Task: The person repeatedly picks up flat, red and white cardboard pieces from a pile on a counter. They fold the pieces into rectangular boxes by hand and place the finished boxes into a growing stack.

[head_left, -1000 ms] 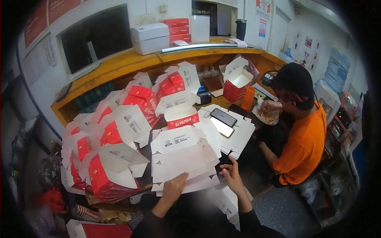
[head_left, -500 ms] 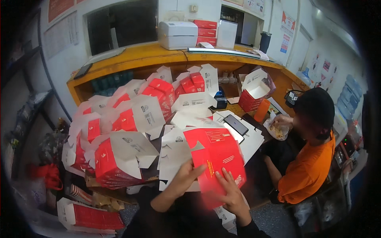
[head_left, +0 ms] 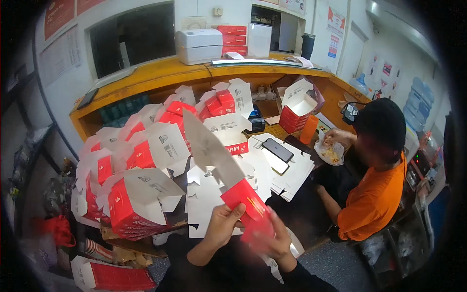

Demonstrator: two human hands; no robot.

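Both my hands hold a red and white cardboard box blank (head_left: 248, 199) over the table's near side. My left hand (head_left: 223, 228) grips its left edge, thumb on the red panel. My right hand (head_left: 273, 238) is closed on the lower right part, slightly blurred. The blank's long white panel stands up, tilted to the upper left. Under and beyond it lie flat white box blanks (head_left: 202, 202). To the left crowd several folded red boxes with raised white lids, the nearest box (head_left: 127, 207) closest to my left arm.
A phone (head_left: 277, 151) rests on a stack of white sheets (head_left: 292, 177). At the right sits a person in an orange shirt (head_left: 374, 204), one hand at a clear bag of food (head_left: 330, 152). An orange cup (head_left: 309, 129) stands nearby. A white printer (head_left: 202, 46) tops the yellow counter (head_left: 146, 80).
The blank has turned from red face up to steeply tilted, its white panel now raised to the upper left. The hands have come closer together. The whole view has shifted slightly.
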